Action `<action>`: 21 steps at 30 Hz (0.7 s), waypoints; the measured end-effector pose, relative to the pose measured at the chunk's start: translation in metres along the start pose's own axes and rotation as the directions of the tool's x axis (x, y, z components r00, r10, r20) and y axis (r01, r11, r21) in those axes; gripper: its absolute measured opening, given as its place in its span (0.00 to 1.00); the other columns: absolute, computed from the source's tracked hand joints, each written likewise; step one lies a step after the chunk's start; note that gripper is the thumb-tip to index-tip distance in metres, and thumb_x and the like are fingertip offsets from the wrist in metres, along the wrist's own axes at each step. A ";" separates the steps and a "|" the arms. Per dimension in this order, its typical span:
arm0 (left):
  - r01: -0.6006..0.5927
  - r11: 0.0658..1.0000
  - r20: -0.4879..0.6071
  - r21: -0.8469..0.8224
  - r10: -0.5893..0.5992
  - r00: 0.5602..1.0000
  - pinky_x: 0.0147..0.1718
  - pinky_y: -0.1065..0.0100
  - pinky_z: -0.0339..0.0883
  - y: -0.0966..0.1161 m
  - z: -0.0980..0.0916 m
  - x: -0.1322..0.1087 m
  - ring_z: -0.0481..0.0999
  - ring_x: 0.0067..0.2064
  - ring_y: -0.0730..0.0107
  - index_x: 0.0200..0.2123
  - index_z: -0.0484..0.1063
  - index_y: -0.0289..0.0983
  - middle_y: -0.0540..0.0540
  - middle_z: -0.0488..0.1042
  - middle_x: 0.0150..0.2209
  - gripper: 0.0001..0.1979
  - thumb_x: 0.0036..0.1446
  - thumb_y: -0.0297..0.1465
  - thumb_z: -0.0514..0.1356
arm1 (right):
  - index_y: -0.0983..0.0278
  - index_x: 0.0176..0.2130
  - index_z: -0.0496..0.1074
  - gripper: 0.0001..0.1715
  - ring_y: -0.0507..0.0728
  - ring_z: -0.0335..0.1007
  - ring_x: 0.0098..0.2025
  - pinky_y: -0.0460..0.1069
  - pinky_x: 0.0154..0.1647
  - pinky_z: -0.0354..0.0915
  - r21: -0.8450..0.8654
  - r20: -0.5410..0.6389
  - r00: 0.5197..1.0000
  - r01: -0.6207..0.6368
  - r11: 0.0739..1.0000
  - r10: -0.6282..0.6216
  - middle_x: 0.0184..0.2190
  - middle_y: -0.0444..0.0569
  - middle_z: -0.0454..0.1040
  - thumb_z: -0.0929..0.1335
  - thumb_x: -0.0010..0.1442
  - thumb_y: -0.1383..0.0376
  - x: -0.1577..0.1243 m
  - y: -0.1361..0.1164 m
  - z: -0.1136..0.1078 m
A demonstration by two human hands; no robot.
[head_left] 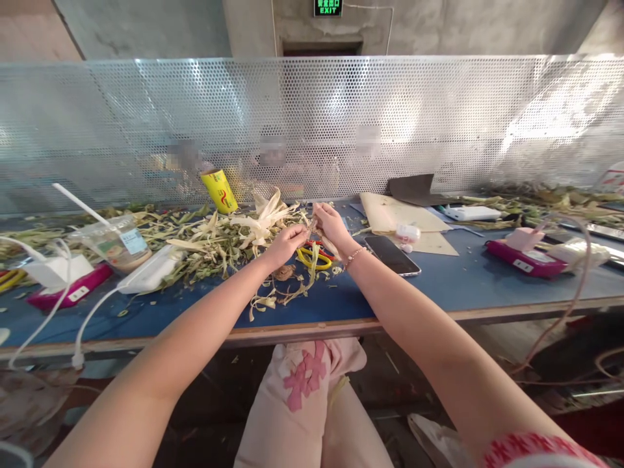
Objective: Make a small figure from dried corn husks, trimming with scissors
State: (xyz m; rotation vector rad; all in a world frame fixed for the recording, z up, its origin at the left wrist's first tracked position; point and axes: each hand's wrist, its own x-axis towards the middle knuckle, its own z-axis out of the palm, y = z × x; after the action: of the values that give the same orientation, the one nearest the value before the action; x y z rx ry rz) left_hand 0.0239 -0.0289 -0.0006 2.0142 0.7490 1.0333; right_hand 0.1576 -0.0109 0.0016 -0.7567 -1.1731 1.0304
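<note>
Both my arms reach out over a blue table (439,286). My left hand (285,246) and my right hand (331,224) are closed and meet on a thin, pale strip of dried husk (312,229), pinched between the fingers of both. A bracelet sits on my right wrist. Just beyond the hands lies a heap of dried corn husks (219,237). Yellow-handled scissors (312,259) lie on the table under the hands, with loose husk scraps around them.
A yellow roll (220,190) leans at the perforated metal screen (312,123). A black phone (392,255), brown paper sheets (394,214), a plastic cup with a straw (117,242), pink devices (519,257) and white cables (97,312) lie around. More husks lie far right.
</note>
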 end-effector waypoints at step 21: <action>0.133 0.820 -0.174 -0.557 -0.272 0.946 0.34 0.69 0.66 -0.007 -0.007 0.006 0.72 0.28 0.76 0.34 0.67 0.36 0.50 0.73 0.28 0.10 0.45 0.27 0.61 | 0.61 0.24 0.56 0.17 0.46 0.60 0.22 0.44 0.27 0.64 0.162 0.017 0.997 -0.079 0.984 0.077 0.21 0.39 0.61 0.64 0.54 0.53 -0.009 -0.003 0.008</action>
State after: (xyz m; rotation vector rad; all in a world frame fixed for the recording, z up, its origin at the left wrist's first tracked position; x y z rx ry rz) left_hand 0.0195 -0.0179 -0.0011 1.3053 0.6856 1.2174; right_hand 0.1502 -0.0206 0.0033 -0.6732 -1.0605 1.1814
